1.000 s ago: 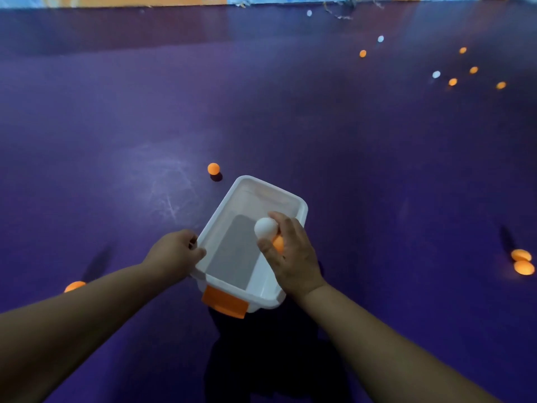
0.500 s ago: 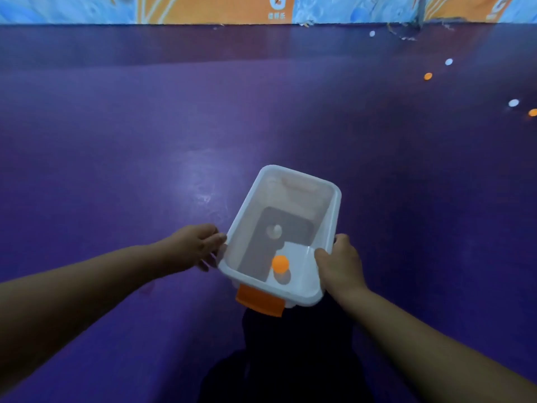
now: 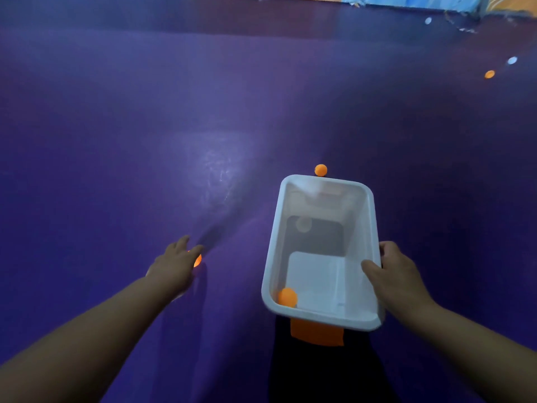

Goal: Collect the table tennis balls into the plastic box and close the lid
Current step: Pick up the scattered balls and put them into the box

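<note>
**Box held at the right while a floor ball is reached for at the left**

The plastic box (image 3: 325, 179) is gripped at its right rim by the right hand (image 3: 398, 280), with the thumb hooked over the inside of the wall and the fingers wrapped round the outside. It is probably held this way so that it can be carried from ball to ball with its mouth kept upward. Whether its base rests on the purple floor (image 3: 116, 141) cannot be told. The orange latch (image 3: 316, 333) is seen at its near end, and no lid is in view.

Two balls are contained in the box. An orange ball (image 3: 287, 297) lies in the near left corner, and a white ball (image 3: 303, 224) lies towards the far end.

The left hand (image 3: 174, 266) is stretched down to the left of the box, its fingers extended and not yet closed, over a half-hidden floor ball (image 3: 198, 260). Contact cannot be confirmed. This ball is judged to be the next one to be collected.

Another orange ball (image 3: 320, 170) lies just beyond the far rim. Well apart, at the far right, a distant orange ball (image 3: 489, 74) and a distant white ball (image 3: 512, 60) are left on the floor, so the collecting is judged to be at an early stage.
</note>
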Demonstrator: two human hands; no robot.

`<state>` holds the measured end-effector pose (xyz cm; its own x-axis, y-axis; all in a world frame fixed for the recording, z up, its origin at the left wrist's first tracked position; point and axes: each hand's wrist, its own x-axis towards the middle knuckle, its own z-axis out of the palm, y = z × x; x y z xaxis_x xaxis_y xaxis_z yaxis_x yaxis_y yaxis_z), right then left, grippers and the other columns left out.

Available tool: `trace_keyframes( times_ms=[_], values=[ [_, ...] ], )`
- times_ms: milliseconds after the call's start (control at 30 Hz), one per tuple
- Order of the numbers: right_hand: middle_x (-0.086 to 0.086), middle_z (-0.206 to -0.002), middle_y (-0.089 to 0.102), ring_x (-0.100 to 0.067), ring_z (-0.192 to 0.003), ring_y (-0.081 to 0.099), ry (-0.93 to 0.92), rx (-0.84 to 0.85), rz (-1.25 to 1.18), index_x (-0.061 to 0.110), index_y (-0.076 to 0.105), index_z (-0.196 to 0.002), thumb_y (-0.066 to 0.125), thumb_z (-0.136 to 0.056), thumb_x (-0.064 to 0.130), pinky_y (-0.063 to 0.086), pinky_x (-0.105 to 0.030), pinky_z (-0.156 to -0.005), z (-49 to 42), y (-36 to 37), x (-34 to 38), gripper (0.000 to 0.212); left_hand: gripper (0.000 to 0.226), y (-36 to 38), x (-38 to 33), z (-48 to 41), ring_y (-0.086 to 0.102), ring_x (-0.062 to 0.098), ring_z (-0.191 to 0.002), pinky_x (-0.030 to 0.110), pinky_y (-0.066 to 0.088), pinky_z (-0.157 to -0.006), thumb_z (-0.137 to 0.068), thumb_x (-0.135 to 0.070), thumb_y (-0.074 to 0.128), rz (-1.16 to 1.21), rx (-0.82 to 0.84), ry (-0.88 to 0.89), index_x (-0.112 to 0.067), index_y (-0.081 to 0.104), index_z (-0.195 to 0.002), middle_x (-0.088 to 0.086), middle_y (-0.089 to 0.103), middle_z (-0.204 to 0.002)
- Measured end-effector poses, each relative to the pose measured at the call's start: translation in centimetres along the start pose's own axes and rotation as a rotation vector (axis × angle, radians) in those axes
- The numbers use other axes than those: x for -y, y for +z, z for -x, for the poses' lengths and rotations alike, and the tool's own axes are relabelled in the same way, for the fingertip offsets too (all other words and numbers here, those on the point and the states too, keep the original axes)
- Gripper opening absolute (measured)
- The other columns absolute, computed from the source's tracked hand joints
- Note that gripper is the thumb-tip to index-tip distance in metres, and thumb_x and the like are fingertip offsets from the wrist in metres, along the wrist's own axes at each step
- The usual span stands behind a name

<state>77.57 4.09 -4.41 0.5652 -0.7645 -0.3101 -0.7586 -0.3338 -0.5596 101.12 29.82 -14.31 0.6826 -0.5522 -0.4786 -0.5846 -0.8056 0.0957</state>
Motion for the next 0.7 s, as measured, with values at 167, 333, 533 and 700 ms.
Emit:
trace_keyframes(
  times_ms=[167,333,533,700],
  values=[
    [0.001,-0.09,0.058,-0.017,-0.08,0.061,0.029,-0.023,-0.067,0.018,0.043,-0.104,0.055,-0.09,0.019,0.057,-0.043,-0.071,0.4,1.1,0.2,0.018,0.064,2.4,1.4,-1.1,0.021,0.03,-0.14,0.041,0.041,-0.103,-0.088,-0.002,0.05,0.16,-0.06,-0.042,-0.025,0.03,-0.145,0.007,0.008,-0.157],
    [0.0,-0.09,0.058,-0.017,-0.081,0.06,0.061,-0.064,-0.091,0.017,0.043,-0.102,0.054,-0.09,0.018,0.056,-0.04,-0.069,0.2,1.3,-0.1,0.016,0.038,2.3,0.2,-2.5,0.048,0.033,-0.113,0.04,0.044,-0.09,-0.088,-0.01,0.053,0.261,-0.133,-0.024,-0.013,0.052,-0.126,0.013,0.051,-0.119],
    [0.002,-0.088,0.057,-0.013,-0.077,0.057,0.09,-0.092,-0.117,0.015,0.043,-0.102,0.053,-0.089,0.016,0.048,-0.029,-0.058,-0.6,1.2,-0.9,0.016,0.026,-6.6,-10.1,-2.5,0.058,0.025,-0.084,0.036,0.049,-0.076,-0.084,-0.041,0.06,0.839,-0.393,0.15,-0.024,0.055,-0.103,-0.001,0.061,-0.091],
    [0.003,-0.087,0.056,-0.012,-0.075,0.057,0.134,-0.113,-0.182,0.014,0.044,-0.1,0.054,-0.088,0.015,0.046,-0.027,-0.055,-1.9,0.4,-1.8,0.015,0.04,-10.0,-16.8,-2.6,0.055,0.013,-0.097,0.036,0.047,-0.088,-0.077,-0.044,0.066,0.762,-0.256,0.528,-0.031,0.057,-0.114,-0.012,0.063,-0.102]
  ],
)
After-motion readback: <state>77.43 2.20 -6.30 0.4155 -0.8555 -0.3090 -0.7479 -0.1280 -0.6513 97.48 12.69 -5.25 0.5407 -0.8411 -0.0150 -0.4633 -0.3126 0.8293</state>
